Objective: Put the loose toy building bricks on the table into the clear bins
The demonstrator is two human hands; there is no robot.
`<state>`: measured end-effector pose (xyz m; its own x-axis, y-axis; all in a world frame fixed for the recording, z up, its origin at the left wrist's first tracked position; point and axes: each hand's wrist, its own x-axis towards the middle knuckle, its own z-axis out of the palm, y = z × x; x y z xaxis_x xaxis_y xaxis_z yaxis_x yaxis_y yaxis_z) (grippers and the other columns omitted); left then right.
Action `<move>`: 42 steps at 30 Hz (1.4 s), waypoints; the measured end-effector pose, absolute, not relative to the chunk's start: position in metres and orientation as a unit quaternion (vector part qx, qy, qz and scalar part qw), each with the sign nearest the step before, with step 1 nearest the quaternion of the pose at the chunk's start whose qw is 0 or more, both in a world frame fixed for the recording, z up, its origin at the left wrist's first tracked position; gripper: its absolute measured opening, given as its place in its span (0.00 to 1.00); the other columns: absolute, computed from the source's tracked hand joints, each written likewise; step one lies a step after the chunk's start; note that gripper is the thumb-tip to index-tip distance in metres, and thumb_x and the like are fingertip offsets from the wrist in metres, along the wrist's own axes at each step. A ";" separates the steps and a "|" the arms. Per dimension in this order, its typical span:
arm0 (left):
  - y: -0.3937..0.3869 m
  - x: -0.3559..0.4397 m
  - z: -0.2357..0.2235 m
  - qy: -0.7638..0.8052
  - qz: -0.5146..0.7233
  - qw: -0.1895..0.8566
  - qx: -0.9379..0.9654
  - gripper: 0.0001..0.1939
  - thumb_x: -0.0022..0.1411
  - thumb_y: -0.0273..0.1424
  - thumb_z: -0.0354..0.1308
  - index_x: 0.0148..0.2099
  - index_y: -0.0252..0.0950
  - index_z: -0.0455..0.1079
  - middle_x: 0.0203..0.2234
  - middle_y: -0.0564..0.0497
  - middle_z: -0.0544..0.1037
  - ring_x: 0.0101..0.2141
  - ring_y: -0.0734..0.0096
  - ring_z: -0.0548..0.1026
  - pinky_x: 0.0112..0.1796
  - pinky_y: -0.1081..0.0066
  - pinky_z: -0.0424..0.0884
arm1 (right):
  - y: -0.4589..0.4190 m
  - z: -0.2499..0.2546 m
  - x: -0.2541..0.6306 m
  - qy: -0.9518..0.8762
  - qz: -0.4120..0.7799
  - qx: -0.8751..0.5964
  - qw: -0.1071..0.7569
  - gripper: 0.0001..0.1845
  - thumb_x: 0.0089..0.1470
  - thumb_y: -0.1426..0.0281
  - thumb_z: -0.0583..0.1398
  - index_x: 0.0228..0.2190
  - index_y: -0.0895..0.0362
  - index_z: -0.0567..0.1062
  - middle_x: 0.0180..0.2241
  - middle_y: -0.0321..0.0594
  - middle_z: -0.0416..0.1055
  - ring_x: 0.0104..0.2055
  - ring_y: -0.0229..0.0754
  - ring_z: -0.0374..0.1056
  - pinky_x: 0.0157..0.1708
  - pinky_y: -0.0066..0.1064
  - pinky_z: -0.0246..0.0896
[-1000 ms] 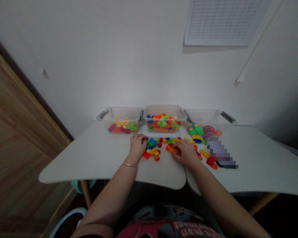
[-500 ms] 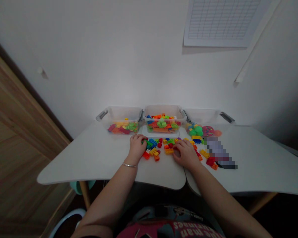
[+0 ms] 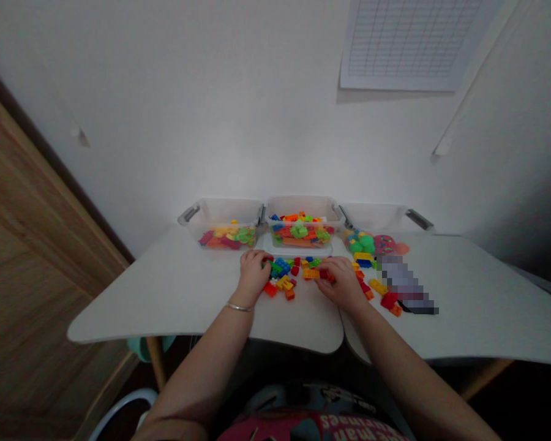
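Observation:
My left hand (image 3: pixel 254 274) rests at the left end of a spread of plastic building bricks, its fingers curled round a green building brick (image 3: pixel 266 266) that is partly hidden by them. Blue bricks (image 3: pixel 282 266) lie just right of those fingertips. Yellow (image 3: pixel 284 283) and orange bricks (image 3: pixel 289 294) lie nearer to me. My right hand (image 3: pixel 343 283) has its thumb and fingers bent around a red building brick (image 3: pixel 326 275), largely covered by the hand. An orange brick (image 3: pixel 310 274) sits just left of its fingertips.
Behind the bricks stand three clear bins: the left (image 3: pixel 229 208) and middle (image 3: pixel 303 205) contain bricks, the right (image 3: pixel 376 214) contains round coloured toys. A blurred-out flat object (image 3: pixel 406 285) lies at the right, near red (image 3: pixel 388 299) and yellow bricks (image 3: pixel 377 286). A seam splits the white tabletop (image 3: pixel 298 327).
My right hand has shifted slightly left and its fingers have moved; red now shows between thumb and fingers. The orange brick beside it sits slightly farther back. My left hand stays put.

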<state>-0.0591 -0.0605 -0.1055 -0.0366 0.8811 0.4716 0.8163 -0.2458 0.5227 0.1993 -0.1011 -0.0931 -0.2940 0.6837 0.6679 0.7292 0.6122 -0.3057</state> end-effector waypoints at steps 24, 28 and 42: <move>-0.056 -0.063 -0.113 0.606 0.393 0.050 0.689 0.14 0.55 0.25 0.53 0.41 0.38 0.77 0.44 0.45 0.75 0.49 0.60 0.72 0.55 0.58 0.67 | 0.028 0.002 0.174 -0.592 0.049 -0.647 0.478 0.15 0.51 0.64 0.61 0.41 0.53 0.69 0.36 0.41 0.78 0.40 0.48 0.73 0.40 0.38 0.66; -0.056 -0.061 -0.112 0.606 0.396 0.057 0.688 0.14 0.55 0.24 0.53 0.40 0.37 0.78 0.45 0.44 0.74 0.50 0.59 0.71 0.56 0.58 0.66 | 0.027 0.002 0.171 -0.596 0.055 -0.660 0.454 0.27 0.50 0.66 0.61 0.53 0.53 0.64 0.37 0.41 0.78 0.41 0.50 0.74 0.41 0.40 0.65; -0.057 -0.061 -0.112 0.606 0.398 0.062 0.686 0.14 0.56 0.24 0.53 0.40 0.37 0.77 0.46 0.44 0.73 0.50 0.60 0.72 0.56 0.59 0.66 | -0.008 -0.028 0.176 -0.696 -0.049 -0.495 0.519 0.24 0.53 0.67 0.55 0.52 0.58 0.67 0.44 0.48 0.75 0.47 0.50 0.69 0.52 0.45 0.61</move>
